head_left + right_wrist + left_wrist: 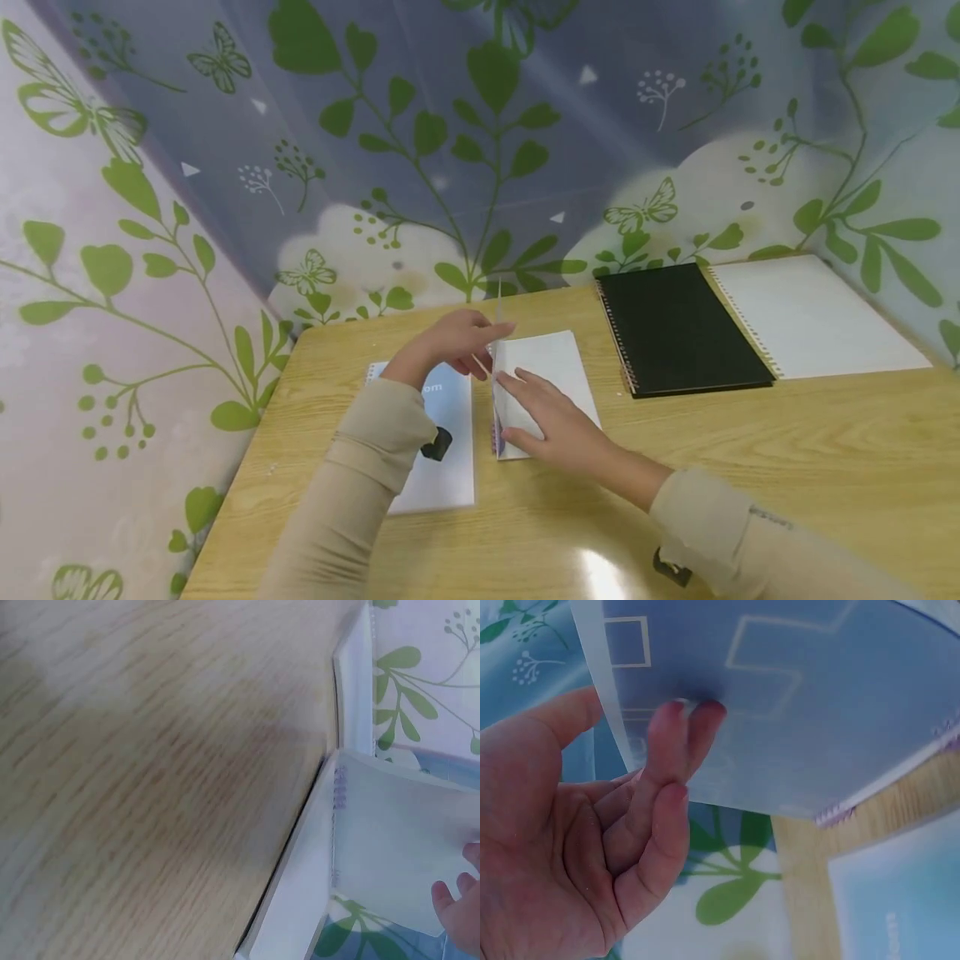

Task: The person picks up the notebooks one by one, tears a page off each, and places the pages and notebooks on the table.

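A small spiral notebook lies open in the middle of the table, its white page (558, 354) facing up. Its translucent cover (840, 697) stands nearly upright along the coil, seen almost edge-on from the head. My left hand (461, 337) pinches the edge of this cover, thumb on one side and fingers on the other, as the left wrist view shows. My right hand (555, 425) rests over the white page with fingers extended towards the coil; the right wrist view does not show it. Beside the left forearm lies a second spiral notebook with a pale blue cover (453, 475).
At the back right, a larger black-covered spiral notebook (682, 333) lies next to a spiral-holed white sheet (817, 317). A printed leaf-pattern curtain (420, 167) hangs behind and left of the wooden table (825, 475).
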Demonstrator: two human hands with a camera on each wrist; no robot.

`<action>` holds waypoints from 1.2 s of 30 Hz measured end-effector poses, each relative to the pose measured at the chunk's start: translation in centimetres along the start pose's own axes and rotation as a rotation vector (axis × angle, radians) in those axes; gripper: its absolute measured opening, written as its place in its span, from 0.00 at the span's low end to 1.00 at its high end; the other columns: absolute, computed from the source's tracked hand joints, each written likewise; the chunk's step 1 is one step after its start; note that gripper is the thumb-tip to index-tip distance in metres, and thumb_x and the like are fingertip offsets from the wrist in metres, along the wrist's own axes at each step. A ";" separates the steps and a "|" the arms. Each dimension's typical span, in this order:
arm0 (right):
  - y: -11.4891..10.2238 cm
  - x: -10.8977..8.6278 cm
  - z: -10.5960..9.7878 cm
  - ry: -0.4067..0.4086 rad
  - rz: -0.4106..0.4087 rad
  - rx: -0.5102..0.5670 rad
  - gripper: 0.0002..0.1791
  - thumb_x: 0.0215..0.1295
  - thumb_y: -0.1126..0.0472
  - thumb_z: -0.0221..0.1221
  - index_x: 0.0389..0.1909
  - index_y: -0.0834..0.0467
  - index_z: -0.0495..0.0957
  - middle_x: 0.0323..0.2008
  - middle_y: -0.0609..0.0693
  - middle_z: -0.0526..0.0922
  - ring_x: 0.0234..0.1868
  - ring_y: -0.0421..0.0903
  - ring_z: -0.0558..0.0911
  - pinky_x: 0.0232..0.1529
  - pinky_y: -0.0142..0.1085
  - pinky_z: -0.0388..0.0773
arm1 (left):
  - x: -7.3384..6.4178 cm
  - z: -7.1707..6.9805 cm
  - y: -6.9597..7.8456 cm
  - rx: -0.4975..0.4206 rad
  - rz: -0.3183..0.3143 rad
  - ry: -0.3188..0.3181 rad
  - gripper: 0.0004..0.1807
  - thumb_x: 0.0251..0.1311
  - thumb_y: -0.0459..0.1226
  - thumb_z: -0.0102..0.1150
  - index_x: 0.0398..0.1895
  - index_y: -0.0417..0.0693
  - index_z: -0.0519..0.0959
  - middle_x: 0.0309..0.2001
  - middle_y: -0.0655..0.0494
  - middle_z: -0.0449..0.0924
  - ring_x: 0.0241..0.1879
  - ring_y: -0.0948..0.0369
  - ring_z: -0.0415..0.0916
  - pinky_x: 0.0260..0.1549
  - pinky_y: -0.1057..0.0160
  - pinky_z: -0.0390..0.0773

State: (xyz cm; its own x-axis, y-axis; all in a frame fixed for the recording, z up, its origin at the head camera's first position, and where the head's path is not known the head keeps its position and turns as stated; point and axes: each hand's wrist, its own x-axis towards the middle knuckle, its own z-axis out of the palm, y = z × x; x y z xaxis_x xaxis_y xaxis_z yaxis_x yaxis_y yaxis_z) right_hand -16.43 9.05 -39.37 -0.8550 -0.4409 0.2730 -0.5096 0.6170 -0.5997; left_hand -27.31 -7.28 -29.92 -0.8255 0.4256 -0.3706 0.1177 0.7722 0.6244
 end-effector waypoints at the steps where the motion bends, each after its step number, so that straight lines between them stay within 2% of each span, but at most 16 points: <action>1: 0.0 0.0 0.1 -0.003 -0.018 -0.008 0.35 0.64 0.50 0.54 0.70 0.52 0.54 0.69 0.51 0.59 0.71 0.54 0.55 0.62 0.57 0.60 | -0.1 -0.2 0.0 0.021 -0.014 -0.003 0.30 0.62 0.58 0.46 0.51 0.41 0.73 0.36 0.46 0.84 0.27 0.59 0.83 0.31 0.61 0.81; 5: -0.1 -0.1 0.6 -0.014 -0.091 -0.040 0.33 0.64 0.51 0.54 0.68 0.53 0.58 0.68 0.48 0.62 0.71 0.52 0.54 0.63 0.57 0.60 | -0.2 -0.8 0.1 0.086 -0.056 -0.001 0.23 0.60 0.54 0.51 0.38 0.42 0.78 0.35 0.47 0.84 0.27 0.60 0.82 0.30 0.62 0.81; 9: -0.5 -0.1 0.7 -0.044 -0.133 -0.065 0.32 0.64 0.51 0.54 0.68 0.54 0.59 0.68 0.47 0.62 0.71 0.52 0.55 0.64 0.55 0.59 | -0.4 -1.0 0.2 0.153 -0.074 0.026 0.21 0.59 0.53 0.53 0.31 0.43 0.78 0.27 0.50 0.83 0.25 0.60 0.81 0.27 0.63 0.80; 15: -1.3 0.1 0.7 -0.113 -0.165 -0.099 0.31 0.67 0.48 0.49 0.68 0.54 0.58 0.69 0.47 0.61 0.71 0.52 0.55 0.65 0.52 0.59 | -0.6 -1.2 0.1 0.277 -0.103 0.066 0.18 0.57 0.49 0.56 0.22 0.43 0.76 0.18 0.54 0.78 0.26 0.55 0.81 0.23 0.65 0.78; 20: -1.7 0.2 0.8 -0.151 -0.171 -0.102 0.30 0.68 0.47 0.48 0.68 0.53 0.59 0.69 0.46 0.59 0.71 0.49 0.55 0.67 0.49 0.58 | -0.5 -1.2 -0.8 0.333 -0.136 0.069 0.14 0.57 0.43 0.57 0.23 0.42 0.74 0.18 0.54 0.77 0.24 0.57 0.80 0.23 0.65 0.78; 25: -1.5 0.4 0.8 -0.152 -0.106 -0.051 0.27 0.68 0.48 0.49 0.66 0.51 0.62 0.69 0.43 0.59 0.71 0.47 0.54 0.67 0.48 0.58 | -0.5 -1.3 -1.6 0.357 -0.156 0.078 0.12 0.58 0.43 0.55 0.30 0.41 0.75 0.22 0.53 0.75 0.19 0.61 0.73 0.19 0.69 0.72; 31: -0.2 0.5 0.3 -0.097 -0.063 -0.024 0.22 0.67 0.54 0.51 0.61 0.56 0.68 0.67 0.49 0.64 0.69 0.51 0.58 0.65 0.50 0.59 | -0.7 -1.4 -2.5 0.365 -0.211 0.105 0.13 0.58 0.42 0.55 0.37 0.40 0.75 0.26 0.53 0.74 0.19 0.63 0.66 0.18 0.69 0.66; 36: 2.4 0.8 -0.4 -0.016 -0.006 -0.078 0.19 0.64 0.57 0.54 0.55 0.57 0.72 0.62 0.55 0.69 0.64 0.55 0.64 0.63 0.52 0.61 | -1.1 -1.7 -3.5 0.339 -0.248 0.120 0.13 0.57 0.42 0.55 0.33 0.40 0.74 0.21 0.53 0.72 0.16 0.63 0.62 0.17 0.69 0.64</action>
State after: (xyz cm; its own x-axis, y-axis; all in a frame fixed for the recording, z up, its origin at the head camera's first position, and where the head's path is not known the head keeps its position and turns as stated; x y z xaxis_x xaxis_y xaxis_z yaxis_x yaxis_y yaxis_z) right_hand -18.40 10.48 -40.30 -0.8504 -0.4551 0.2641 -0.5216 0.6629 -0.5372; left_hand -27.70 -11.25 -30.54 -0.9074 0.1651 -0.3864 0.0658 0.9640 0.2575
